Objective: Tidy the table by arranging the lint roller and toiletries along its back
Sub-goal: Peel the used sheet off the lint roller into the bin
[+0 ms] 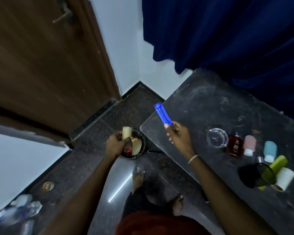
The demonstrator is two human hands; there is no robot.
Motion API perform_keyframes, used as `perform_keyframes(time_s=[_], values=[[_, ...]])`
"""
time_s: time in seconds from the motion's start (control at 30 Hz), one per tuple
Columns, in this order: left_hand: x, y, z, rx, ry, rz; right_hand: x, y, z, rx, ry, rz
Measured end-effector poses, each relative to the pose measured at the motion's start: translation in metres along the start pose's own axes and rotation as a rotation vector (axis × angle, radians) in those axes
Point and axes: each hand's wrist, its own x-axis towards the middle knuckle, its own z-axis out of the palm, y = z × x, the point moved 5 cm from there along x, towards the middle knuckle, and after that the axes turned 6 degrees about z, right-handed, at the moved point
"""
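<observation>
My right hand (177,133) grips the blue lint roller handle (162,115) and holds it up over the near left corner of the dark table (210,106). My left hand (116,143) is closed around a brown cardboard roll core (126,132) just above a black bin (139,155) on the floor. On the table's right side lie a pink bottle (249,145), a light blue bottle (270,150), a green bottle (277,164), a dark red perfume bottle (234,145) and a white roll (284,178).
A clear glass ashtray (216,137) sits beside the perfume. A black mesh pouch (255,175) lies near the green bottle. The bin holds cardboard and wrappers. A blue curtain (227,31) hangs behind the table. Plastic water bottles (19,212) lie on the floor at lower left.
</observation>
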Motion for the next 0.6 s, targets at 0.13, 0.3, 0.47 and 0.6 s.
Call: perform_keyframes(time_s=[0.13, 0.3, 0.47, 0.6], values=[[0.022, -0.062, -0.011, -0.004, -0.050, -0.122, 0.011, 0.018, 0.082, 0.017, -0.078, 0.054], [0.049, -0.123, -0.011, -0.003, -0.039, -0.208, 0.018, 0.053, 0.170, -0.012, -0.136, 0.095], [0.092, -0.177, 0.012, 0.009, -0.067, -0.240, 0.047, 0.113, 0.217, -0.080, -0.098, 0.142], [0.141, -0.219, 0.041, 0.024, -0.072, -0.232, 0.088, 0.176, 0.233, -0.150, -0.044, 0.209]])
